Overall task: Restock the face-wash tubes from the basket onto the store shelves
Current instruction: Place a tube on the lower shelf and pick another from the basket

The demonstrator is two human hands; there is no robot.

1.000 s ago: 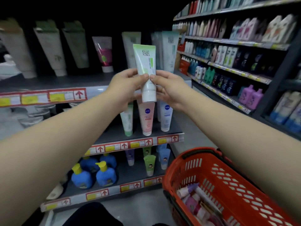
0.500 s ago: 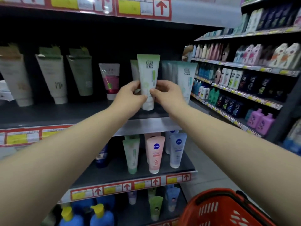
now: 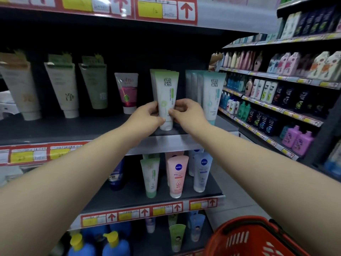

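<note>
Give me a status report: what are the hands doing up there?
Left hand and right hand pinch green tube. Tube upright, cap down, at shelf front, before matching row. Nothing blocking; teal tubes close on right.

Dim aisle; grey floor (image 3: 238, 206), stocked shelving (image 3: 276, 77) right.

NIVEA, white on a round blue badge, is showing on the pink tube (image 3: 176, 179) and again on the pale blue tube (image 3: 201, 174) beside it. Red up-arrows are standing on the shelf-edge tags (image 3: 186, 11) next to yellow slips, their small print not legible. CLEAR is showing on the dark bottles (image 3: 287, 97) at right; the green tube (image 3: 166, 100) is carrying a black square logo, characters unreadable.
</note>
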